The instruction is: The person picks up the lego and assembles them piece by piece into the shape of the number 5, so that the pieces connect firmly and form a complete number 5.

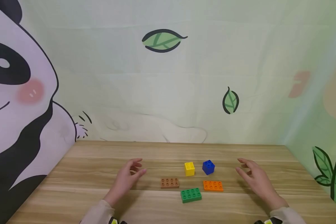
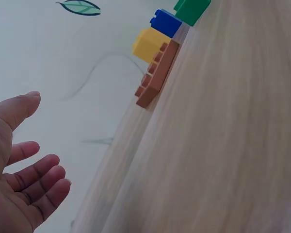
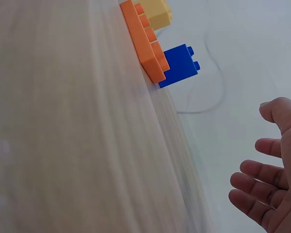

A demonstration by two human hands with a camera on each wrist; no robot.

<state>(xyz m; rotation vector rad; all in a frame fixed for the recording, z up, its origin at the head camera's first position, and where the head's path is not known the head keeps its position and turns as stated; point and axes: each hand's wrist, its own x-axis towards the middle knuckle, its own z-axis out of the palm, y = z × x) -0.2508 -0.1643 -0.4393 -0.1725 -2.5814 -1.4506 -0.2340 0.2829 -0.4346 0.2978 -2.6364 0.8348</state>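
Note:
Several toy building bricks lie apart on the wooden table between my hands. A yellow brick (image 1: 189, 169) and a blue brick (image 1: 208, 167) stand at the back. In front of them lie a flat brown brick (image 1: 170, 183) and a flat orange brick (image 1: 213, 185), with a green brick (image 1: 191, 195) nearest to me. My left hand (image 1: 128, 175) hovers left of the brown brick, holding nothing, fingers loosely bent. On the other side, my right hand (image 1: 254, 177) hovers right of the orange and blue bricks, likewise with nothing in it. Neither hand touches a brick.
The wooden table (image 1: 154, 211) ends at the back against a pale green cloth (image 1: 114, 93) printed with leaves. A large printed panda (image 1: 42, 124) fills its left side. Bands around both wrists carry yellow-and-black markings.

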